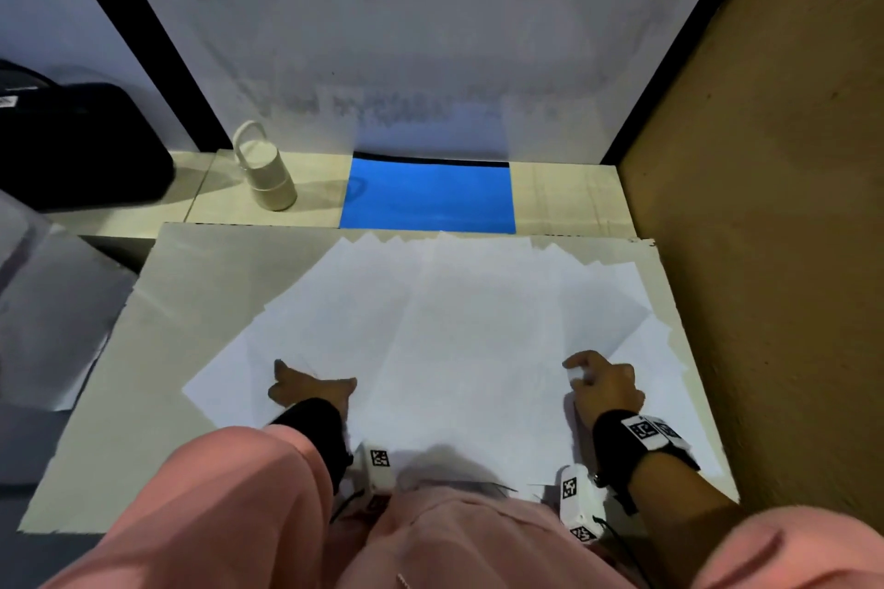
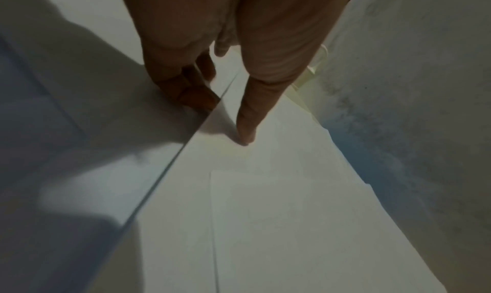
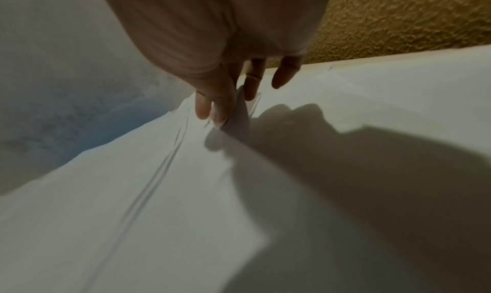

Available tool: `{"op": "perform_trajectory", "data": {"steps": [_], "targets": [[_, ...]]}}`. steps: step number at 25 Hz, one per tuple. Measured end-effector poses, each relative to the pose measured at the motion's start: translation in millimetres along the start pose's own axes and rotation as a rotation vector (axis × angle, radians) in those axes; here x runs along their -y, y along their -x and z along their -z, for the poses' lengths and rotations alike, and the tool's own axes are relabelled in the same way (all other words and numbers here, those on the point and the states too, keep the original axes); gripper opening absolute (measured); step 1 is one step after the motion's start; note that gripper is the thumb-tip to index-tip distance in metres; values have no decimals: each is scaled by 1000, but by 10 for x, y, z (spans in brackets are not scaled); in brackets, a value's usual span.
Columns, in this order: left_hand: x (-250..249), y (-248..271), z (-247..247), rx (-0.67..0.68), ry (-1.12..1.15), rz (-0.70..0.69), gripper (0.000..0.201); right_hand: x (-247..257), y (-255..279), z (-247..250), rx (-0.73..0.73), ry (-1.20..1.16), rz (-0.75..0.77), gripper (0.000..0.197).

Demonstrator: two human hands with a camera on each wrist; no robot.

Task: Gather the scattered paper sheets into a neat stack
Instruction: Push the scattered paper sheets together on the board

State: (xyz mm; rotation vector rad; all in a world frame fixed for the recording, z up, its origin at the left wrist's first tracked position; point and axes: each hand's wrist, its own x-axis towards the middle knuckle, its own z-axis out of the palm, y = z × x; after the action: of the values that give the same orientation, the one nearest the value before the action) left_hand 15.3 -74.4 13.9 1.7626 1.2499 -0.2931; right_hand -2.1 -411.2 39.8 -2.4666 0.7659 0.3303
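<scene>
Several white paper sheets lie fanned and overlapping on a pale grey board. My left hand is at the left side of the spread. In the left wrist view its thumb presses on top of the sheets while the other fingers are tucked under the sheet edge. My right hand is at the right side. There the thumb and the fingers behind it pinch a slightly raised edge of the sheets.
A white bottle with a loop handle and a blue mat sit on the ledge behind the board. A black bag is at far left. A brown textured wall runs close along the board's right edge.
</scene>
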Motion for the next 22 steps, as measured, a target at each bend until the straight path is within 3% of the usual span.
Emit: {"op": "perform_trajectory", "data": {"steps": [2,4,7,10,12,14,16,19,22], "targets": [[10,-42,-41,101,44,-37,99,7,63,81,8,95,32,44],[29,-48,-44,129,-56,-138,76,-19,30,168,33,168,119,43],[-38,55,35,101,-234,-285,49,-35,-127,257,207,22,105,43],[-93,-2,52,104,-328,-307,41,24,-167,351,207,-230,-41,49],[-101,-87,31,85,-410,-279,42,14,-173,339,104,-311,-93,75],[-153,-68,-15,35,-440,-202,53,29,-140,280,56,-553,-208,86],[-213,13,-101,9,-400,-116,65,-9,-128,103,85,-608,-301,73],[-302,153,-201,5,-490,-62,76,-3,-139,-59,144,-403,-212,39],[-328,177,-241,53,-543,-34,70,10,-181,4,246,-287,-150,24]]}}
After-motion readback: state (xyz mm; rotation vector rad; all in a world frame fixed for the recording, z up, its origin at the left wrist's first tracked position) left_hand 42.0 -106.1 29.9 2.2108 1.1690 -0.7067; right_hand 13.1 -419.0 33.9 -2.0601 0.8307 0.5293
